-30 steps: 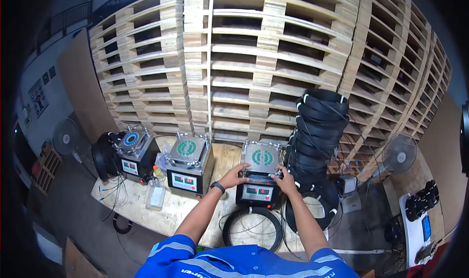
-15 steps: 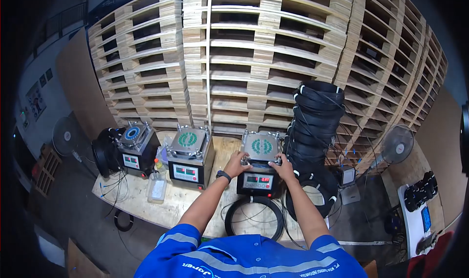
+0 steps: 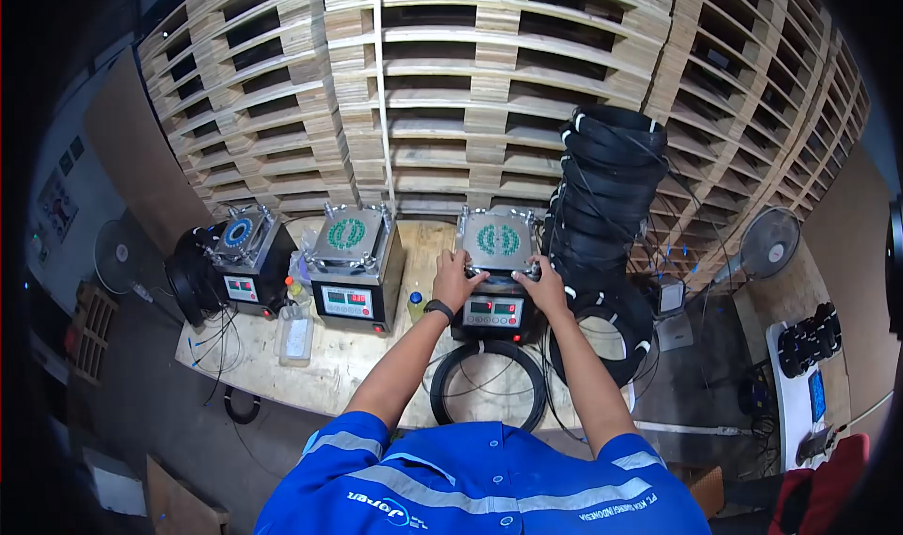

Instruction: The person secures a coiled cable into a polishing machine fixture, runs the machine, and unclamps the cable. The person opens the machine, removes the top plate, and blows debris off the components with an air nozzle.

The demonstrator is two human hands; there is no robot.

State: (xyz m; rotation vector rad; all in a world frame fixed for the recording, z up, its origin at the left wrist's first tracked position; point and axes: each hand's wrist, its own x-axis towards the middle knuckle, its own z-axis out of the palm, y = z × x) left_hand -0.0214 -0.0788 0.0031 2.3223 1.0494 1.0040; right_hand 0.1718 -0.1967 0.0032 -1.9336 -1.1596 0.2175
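Observation:
Directly ahead of me is a boxy bench polishing machine [image 3: 487, 311] with a red-lit digital display. Its square steel top plate [image 3: 481, 255] carries a ring of small green connectors [image 3: 499, 240], with metal clamps at the corners. My left hand [image 3: 455, 281], a dark band on its wrist, is closed around the plate's front left corner. At the front right corner, my right hand [image 3: 543, 286] is closed in the same way, thumb pointing inward. What the fingers touch underneath is hidden. A coil of black cable [image 3: 487, 422] lies in front of the machine.
Left stand a second machine [image 3: 346, 300] with green connectors and a third [image 3: 246, 281] with a blue ring. Between them are a clear container [image 3: 296, 339] and bottles. Tall stacked black cable coils [image 3: 611, 196] crowd the right side. Wooden pallets [image 3: 433, 121] rise behind.
My view has tilted, so the bench sits higher in it. The display in front of me reads differently. A blue-capped bottle now shows beside my left wrist. Both hands stay at the plate's corners.

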